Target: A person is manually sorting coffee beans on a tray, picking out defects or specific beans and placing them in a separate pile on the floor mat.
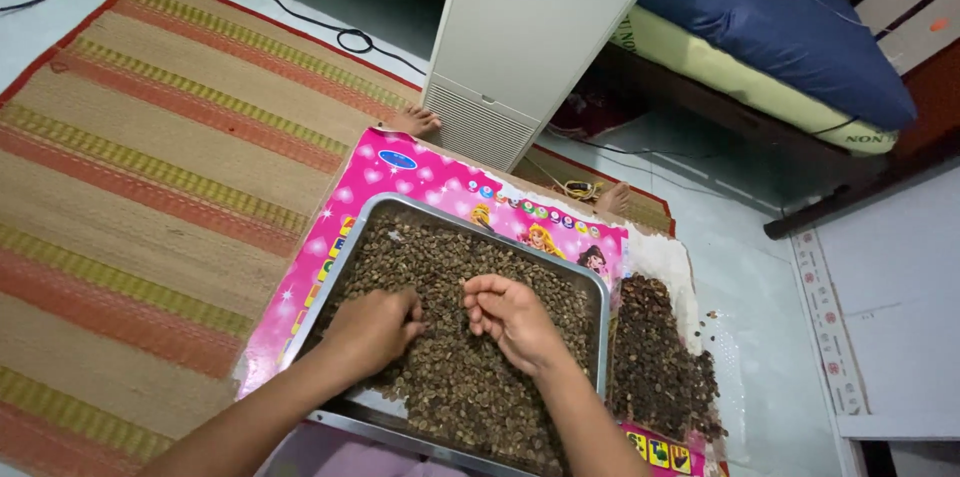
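One metal tray (330, 282), rectangular, on a pink picture mat (420, 172) on the floor; tray nearly full of small brownish-green beans (450, 257); bare metal shows at the near left corner; a second, darker heap of beans (655, 362) lies loose on the mat just right of the tray, a few strays beyond it. Both hands in the tray, on the beans, near its middle; left hand (375, 327) palm down, fingers curled into the heap, gathering beans; right hand (510, 317) just beside it, fingers bent inward, pinching a few beans at the tips. Forearms enter from the lower edge, converging. Woven striped mat (150, 177) to the left; white upright appliance (530, 27) beyond the tray.
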